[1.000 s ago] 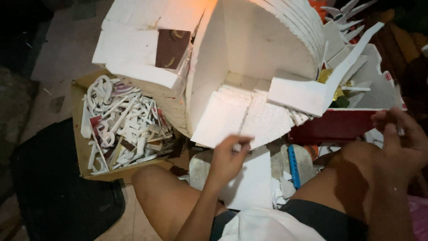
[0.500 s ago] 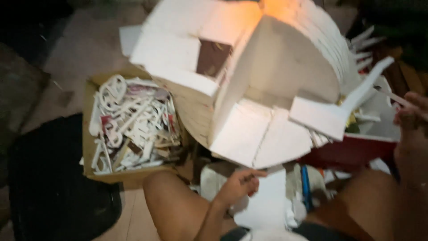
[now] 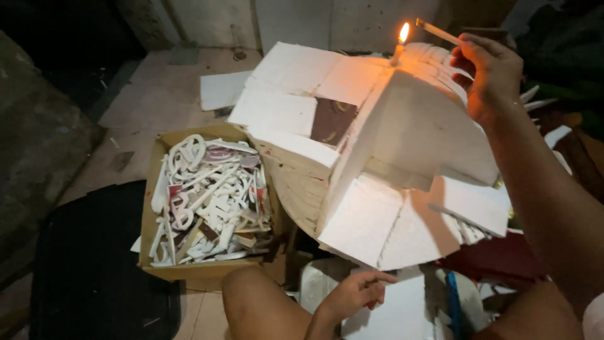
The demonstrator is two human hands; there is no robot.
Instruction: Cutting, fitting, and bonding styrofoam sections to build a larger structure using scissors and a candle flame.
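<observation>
Head view: right hand (image 3: 494, 75), fingers pinched on a thin stick (image 3: 440, 31), holds it beside the candle flame (image 3: 404, 33) atop the foam block (image 3: 390, 145). Left hand (image 3: 355, 296) rests loosely curled, empty. Best keep the tip steady, clear of foam.

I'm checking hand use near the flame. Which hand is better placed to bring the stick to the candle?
Right. The right hand already holds the stick beside the lit candle on top of the foam structure. The left hand rests low by the knee.
</observation>
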